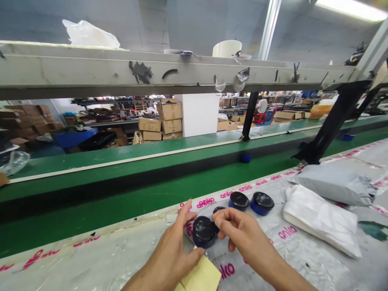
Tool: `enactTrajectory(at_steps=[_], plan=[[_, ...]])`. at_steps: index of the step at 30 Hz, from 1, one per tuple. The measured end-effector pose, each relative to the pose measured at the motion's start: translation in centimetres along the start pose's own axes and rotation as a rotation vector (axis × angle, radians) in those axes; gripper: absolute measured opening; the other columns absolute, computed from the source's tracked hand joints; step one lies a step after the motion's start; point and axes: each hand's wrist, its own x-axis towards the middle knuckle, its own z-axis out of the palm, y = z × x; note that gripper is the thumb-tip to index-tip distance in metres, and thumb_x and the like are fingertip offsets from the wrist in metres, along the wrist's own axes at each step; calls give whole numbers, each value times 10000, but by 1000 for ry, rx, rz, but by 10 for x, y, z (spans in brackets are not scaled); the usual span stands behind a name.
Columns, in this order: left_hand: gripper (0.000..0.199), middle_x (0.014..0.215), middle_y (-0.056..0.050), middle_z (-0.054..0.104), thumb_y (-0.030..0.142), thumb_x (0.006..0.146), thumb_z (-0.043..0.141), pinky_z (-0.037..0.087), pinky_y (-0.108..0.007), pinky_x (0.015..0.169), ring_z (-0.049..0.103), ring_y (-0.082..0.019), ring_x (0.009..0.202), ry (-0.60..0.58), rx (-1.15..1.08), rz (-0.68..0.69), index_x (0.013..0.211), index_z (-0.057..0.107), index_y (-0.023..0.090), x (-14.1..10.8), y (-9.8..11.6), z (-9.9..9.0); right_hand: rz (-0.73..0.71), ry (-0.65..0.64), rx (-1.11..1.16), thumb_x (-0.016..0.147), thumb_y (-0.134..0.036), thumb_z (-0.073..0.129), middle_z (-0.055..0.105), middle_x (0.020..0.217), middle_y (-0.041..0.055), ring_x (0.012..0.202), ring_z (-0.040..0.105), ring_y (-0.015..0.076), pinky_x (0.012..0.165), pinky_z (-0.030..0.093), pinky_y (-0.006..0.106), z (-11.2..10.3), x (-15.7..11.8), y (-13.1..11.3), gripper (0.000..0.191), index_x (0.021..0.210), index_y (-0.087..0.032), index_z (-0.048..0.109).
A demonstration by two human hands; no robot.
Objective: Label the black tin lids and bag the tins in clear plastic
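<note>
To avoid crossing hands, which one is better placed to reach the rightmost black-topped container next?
Right, I'd judge. The right hand is nearer the rightmost container; the left hand is beside the nearest container, its thumb at the yellow paper.

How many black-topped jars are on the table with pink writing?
4: one jar by the left hand, one partly behind the right hand, then a third and fourth further right. The hands may hide more.

Bare wrists [263, 253] and forearms [286, 274]
</note>
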Motion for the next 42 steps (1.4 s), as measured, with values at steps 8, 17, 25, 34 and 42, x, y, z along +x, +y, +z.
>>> enactTrajectory(at_steps=[8,17,25,34,42], plan=[[948,1252,-36,641,112,663,693,478,-382,1029,632,-227,1103,91,-49,7,1511,315,302,4,-7,16,29,-63,-83,812,-343,574,624,701,25,632,566,166,498,417,230,9,-6,0,168,804,-185,630],[926,1282,-18,641,84,675,644,454,-363,1055,617,-216,1166,73,-35,-47,1501,298,316,-16,-8,-6,37,-282,-91,766,-308,550,577,675,4,529,461,121,431,326,206,26,10,-24,136,775,-182,602],[901,1375,-35,577,128,699,690,442,-381,1082,594,-215,1205,124,-145,-104,1492,312,328,-22,-16,-8,111,-320,-138,743,-341,560,489,579,-23,506,329,89,469,203,226,33,15,-26,181,671,-180,523],[690,1247,-71,593,134,764,562,471,-409,1009,625,-207,1084,222,-339,-123,1422,398,264,-22,-30,-14,133,-322,-267,751,-302,549,530,570,-18,526,419,112,493,245,235,36,27,-11,141,704,-175,585],[788,1179,-11,645,73,700,642,495,-370,982,633,-186,1050,166,-321,-80,1416,419,317,-21,-27,-6,70,-276,-343,720,-276,533,543,591,-9,558,464,131,526,304,245,39,27,-11,133,679,-169,599]])
